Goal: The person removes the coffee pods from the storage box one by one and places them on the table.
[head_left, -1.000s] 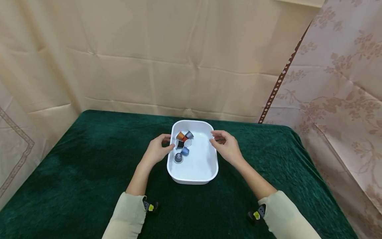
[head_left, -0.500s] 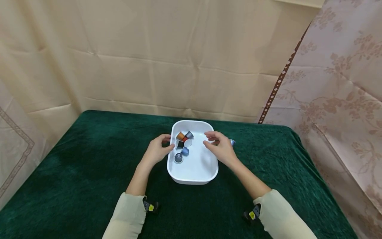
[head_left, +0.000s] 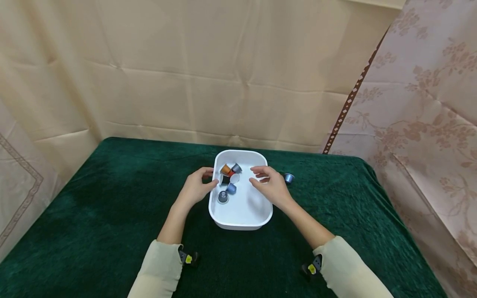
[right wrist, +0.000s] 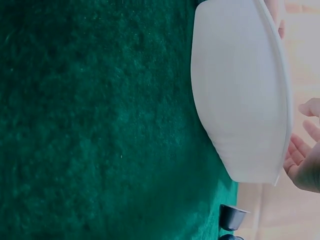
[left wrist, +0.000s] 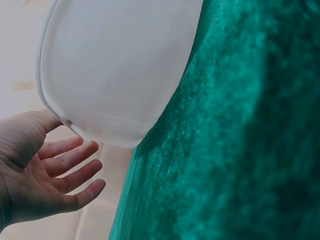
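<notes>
A white plastic tub (head_left: 240, 227) stands on the green cloth, with several coffee capsules in its left half: an orange one (head_left: 225, 169), a blue one (head_left: 231, 188) and a dark grey one (head_left: 222, 197) among them. My left hand (head_left: 198, 184) holds the tub's left rim, thumb over the edge and fingers outside; the left wrist view shows this hand (left wrist: 55, 170) at the rim too. Over the right half of the tub hovers my right hand (head_left: 272, 186), thumb and fingers apart with nothing between them. The right wrist view shows this hand (right wrist: 306, 155) beyond the tub wall.
To the right of the tub, a dark blue capsule (head_left: 288, 178) lies on the green cloth (head_left: 328, 198). Two capsules appear there in the right wrist view, one (right wrist: 232, 217) nearer the tub. A beige curtain (head_left: 167, 82) hangs behind the table.
My right hand has moved left from the tub's right rim to over its inside. The capsule on the cloth at the right has come into view. My left hand stays put.
</notes>
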Motion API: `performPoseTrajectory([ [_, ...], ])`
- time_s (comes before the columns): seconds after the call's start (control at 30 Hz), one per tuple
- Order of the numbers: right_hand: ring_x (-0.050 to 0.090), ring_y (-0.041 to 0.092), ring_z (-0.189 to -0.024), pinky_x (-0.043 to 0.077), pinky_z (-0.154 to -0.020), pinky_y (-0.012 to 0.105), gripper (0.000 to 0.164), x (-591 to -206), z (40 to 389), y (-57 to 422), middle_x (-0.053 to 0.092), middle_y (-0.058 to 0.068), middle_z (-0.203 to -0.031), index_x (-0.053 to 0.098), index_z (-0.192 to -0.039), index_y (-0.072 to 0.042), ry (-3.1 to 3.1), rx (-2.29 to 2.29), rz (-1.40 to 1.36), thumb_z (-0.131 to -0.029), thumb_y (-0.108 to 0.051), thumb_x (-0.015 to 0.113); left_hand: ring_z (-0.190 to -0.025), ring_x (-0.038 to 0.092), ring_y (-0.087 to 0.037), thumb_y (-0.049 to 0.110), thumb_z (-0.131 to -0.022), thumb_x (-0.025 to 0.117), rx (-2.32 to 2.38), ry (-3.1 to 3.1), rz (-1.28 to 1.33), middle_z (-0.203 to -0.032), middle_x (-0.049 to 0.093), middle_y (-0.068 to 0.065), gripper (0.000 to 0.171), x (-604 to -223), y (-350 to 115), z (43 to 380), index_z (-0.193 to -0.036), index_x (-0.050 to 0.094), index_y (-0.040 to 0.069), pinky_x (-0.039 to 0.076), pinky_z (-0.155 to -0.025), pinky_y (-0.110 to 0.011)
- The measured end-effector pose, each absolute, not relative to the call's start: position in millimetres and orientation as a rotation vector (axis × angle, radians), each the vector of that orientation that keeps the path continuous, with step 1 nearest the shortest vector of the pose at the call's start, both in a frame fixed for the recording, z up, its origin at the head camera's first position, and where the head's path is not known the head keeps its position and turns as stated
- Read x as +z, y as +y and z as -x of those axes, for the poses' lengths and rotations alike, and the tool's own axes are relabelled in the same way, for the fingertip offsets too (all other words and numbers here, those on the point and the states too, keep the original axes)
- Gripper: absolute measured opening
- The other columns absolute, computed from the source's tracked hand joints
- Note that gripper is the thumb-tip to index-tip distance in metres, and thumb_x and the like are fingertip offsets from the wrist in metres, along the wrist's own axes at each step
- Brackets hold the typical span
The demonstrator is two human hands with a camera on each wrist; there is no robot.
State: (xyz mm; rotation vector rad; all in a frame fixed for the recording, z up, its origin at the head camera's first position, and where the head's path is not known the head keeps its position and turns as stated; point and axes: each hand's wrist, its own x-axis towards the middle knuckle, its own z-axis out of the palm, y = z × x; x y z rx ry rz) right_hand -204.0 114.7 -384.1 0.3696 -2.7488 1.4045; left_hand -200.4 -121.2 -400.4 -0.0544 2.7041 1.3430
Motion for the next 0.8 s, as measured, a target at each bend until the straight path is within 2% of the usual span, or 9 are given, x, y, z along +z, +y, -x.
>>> performPoseTrajectory([
  [0.8,0.059,0.021,-0.104,0.053,-0.087,0.036,0.033,-387.4,204.0,96.1,0.062,0.008,-0.115,0.063,-0.116,-0.01,-2.785,1.433,-0.45,-0.086,-0.021,0.067,-0.123,0.048,-0.03,0.029,-0.089,0.061,1.356,2.706,0.037,-0.129,0.055,-0.012,0.048,-400.1,-121.6,199.7,-0.133,0.048,0.014,0.043,-0.101,-0.05],
])
